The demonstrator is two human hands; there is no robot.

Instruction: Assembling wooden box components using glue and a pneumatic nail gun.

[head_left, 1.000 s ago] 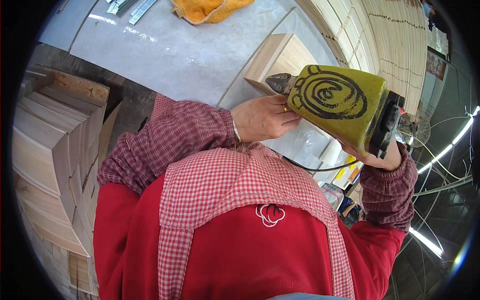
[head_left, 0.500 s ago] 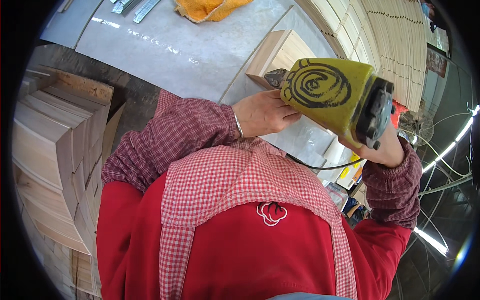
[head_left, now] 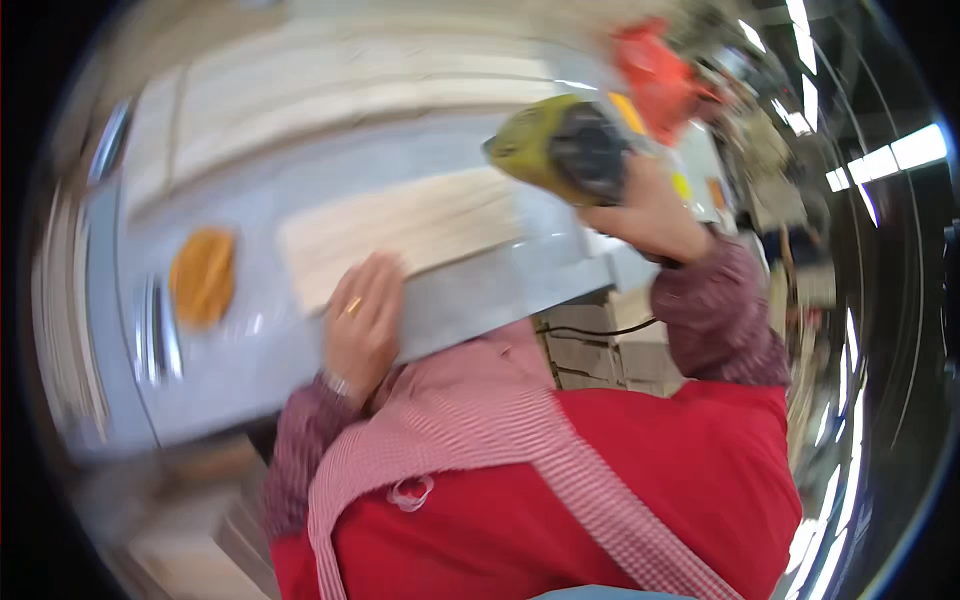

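Step looks like board positioning, blurred: wooden board (head_left: pixel 415 225) on the bench (head_left: pixel 465 315) at 11 o'clock from frame centre, left hand (head_left: pixel 365 325) at its 7 o'clock edge, fingers straight and close together, not gripping. Right hand (head_left: pixel 655 210) holds the yellow-green tool (head_left: pixel 545 150) at the board's 2 o'clock; can't tell if its nose touches. Next move probably calls for a steady board and nose alignment.
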